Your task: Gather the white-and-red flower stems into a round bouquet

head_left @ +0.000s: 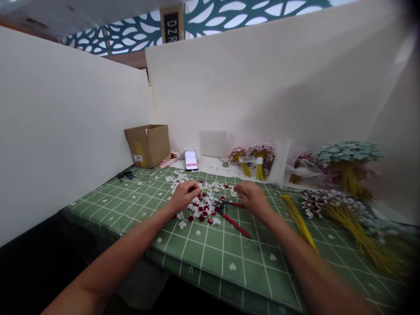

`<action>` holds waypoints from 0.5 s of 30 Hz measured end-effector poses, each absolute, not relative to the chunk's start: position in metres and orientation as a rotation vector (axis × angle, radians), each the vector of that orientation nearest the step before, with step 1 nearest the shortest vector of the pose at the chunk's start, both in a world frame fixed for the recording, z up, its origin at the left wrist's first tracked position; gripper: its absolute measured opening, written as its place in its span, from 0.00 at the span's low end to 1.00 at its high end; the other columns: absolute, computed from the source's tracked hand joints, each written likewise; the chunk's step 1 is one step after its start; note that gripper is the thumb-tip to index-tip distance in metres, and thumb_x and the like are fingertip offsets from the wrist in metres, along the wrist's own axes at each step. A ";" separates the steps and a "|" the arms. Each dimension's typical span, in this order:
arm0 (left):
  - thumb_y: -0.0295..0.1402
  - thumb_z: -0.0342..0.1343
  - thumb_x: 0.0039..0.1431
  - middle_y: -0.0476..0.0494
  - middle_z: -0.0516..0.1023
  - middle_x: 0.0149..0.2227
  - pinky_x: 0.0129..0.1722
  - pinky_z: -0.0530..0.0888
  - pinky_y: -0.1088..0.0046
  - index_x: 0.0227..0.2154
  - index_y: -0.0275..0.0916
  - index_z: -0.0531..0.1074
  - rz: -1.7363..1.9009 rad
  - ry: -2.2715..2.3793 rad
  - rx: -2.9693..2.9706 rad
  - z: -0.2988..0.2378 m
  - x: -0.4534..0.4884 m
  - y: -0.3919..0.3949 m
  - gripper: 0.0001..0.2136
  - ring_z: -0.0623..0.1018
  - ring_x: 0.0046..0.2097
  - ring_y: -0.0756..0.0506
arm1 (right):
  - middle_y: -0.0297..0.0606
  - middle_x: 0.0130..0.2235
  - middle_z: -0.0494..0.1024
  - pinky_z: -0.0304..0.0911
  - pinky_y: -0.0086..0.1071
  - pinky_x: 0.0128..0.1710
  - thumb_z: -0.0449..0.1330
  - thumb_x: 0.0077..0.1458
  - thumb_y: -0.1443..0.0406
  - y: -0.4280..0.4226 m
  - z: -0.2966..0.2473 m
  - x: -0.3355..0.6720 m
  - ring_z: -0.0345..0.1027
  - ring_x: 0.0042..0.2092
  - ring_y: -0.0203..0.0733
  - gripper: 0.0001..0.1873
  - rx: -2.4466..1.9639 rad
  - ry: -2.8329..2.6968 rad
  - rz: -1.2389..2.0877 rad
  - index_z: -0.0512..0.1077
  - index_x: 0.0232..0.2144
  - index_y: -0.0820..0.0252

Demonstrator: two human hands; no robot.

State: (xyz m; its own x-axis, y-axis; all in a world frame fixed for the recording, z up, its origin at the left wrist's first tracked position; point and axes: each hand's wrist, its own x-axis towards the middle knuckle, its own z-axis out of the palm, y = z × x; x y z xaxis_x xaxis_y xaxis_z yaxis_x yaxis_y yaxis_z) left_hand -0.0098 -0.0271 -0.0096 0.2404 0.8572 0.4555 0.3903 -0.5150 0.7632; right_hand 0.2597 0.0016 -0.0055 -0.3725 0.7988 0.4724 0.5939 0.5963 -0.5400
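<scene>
Left hand (184, 194): fingertips curled together; I cannot tell what they hold. Just right of it, loose white and dark-red artificial blossoms (206, 206). Red-handled pliers (234, 223) lie beside the right hand (252, 197), its fingertips pinching a white blossom (233, 191).

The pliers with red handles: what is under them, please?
The pliers lie on the green tablecloth, visible around the lower handle. White petals and red pieces lie near the head; anything directly beneath is covered. The right hand seems to hide the upper handle's end.
</scene>
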 end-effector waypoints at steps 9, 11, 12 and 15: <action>0.35 0.54 0.57 0.49 0.69 0.26 0.33 0.64 0.73 0.24 0.37 0.68 1.588 1.327 2.093 -0.011 -0.019 -0.020 0.09 0.67 0.30 0.50 | 0.34 0.22 0.66 0.62 0.33 0.31 0.44 0.62 0.57 -0.017 0.001 0.246 0.62 0.26 0.38 0.22 -1.018 -2.180 0.518 0.73 0.30 0.62; 0.34 0.52 0.59 0.47 0.71 0.29 0.37 0.65 0.72 0.26 0.38 0.70 1.692 1.261 2.309 -0.006 -0.020 -0.023 0.08 0.69 0.34 0.49 | 0.29 0.18 0.63 0.60 0.30 0.25 0.43 0.62 0.56 -0.011 -0.004 0.248 0.58 0.20 0.34 0.23 -0.992 -2.245 0.611 0.74 0.31 0.62; 0.33 0.52 0.60 0.47 0.71 0.29 0.38 0.65 0.71 0.27 0.38 0.70 1.690 1.216 2.371 -0.005 -0.020 -0.025 0.07 0.70 0.35 0.48 | 0.29 0.17 0.62 0.60 0.29 0.24 0.45 0.61 0.56 -0.008 -0.007 0.250 0.57 0.19 0.33 0.22 -0.985 -2.264 0.633 0.74 0.31 0.62; 0.33 0.52 0.60 0.46 0.71 0.29 0.37 0.66 0.71 0.27 0.38 0.70 1.551 1.143 2.429 -0.003 -0.018 -0.028 0.07 0.70 0.34 0.48 | 0.32 0.20 0.67 0.59 0.29 0.26 0.51 0.57 0.60 0.002 -0.012 0.254 0.61 0.22 0.35 0.16 -1.004 -2.256 0.595 0.74 0.26 0.62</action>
State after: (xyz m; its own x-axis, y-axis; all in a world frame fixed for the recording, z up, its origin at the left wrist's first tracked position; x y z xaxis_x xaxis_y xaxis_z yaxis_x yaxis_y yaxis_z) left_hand -0.0177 -0.0277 -0.0031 0.2281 0.5984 0.7681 0.5568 -0.7273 0.4013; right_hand 0.2540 0.0018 -0.0122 -0.5394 0.7731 0.3336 0.5083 0.6148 -0.6030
